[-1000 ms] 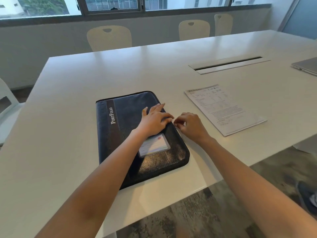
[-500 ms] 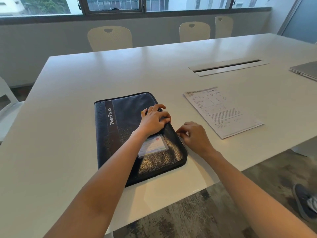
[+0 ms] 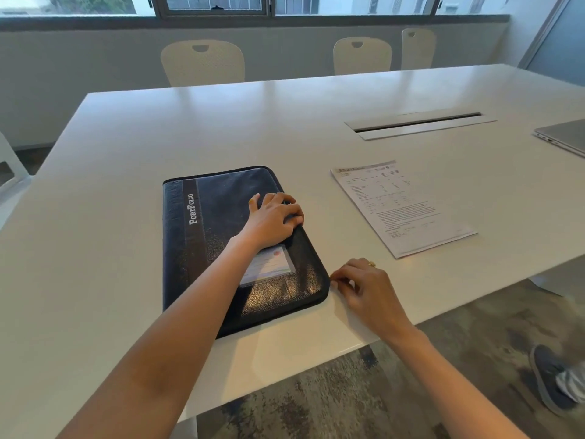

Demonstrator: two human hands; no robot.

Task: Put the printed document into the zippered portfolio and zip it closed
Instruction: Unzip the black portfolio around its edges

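Dark zippered portfolio (image 3: 218,236) lying flat near front edge of white table (image 3: 221,128), cover up, lettering "PORTFOLIO" along a stripe near its left side. Cover down; whether the zip along the edge is run open cannot be told. Clear card pocket (image 3: 269,266) on lower cover, partly under the left forearm.

Left hand (image 3: 273,217) pressed palm down on upper right part of cover, fingers curled over the right edge, gripping that edge.

Right hand (image 3: 364,286) on the table just beside lower right corner of portfolio, thumb and forefinger pinched together at the corner's edge. Something small held between them; too small to identify with certainty. Gold ring (image 3: 371,264) on 1 finger.

Printed document (image 3: 402,205) flat on table, to the right of portfolio and well apart from it, face up, untouched by either hand. Not inside portfolio.

Beyond: long cable slot (image 3: 418,123) in table centre; grey laptop (image 3: 563,136), lid shut, at right edge of view. 3 cream chairs (image 3: 202,63) along far side under the windows. Dark shoe (image 3: 550,378) on the floor at lower right.
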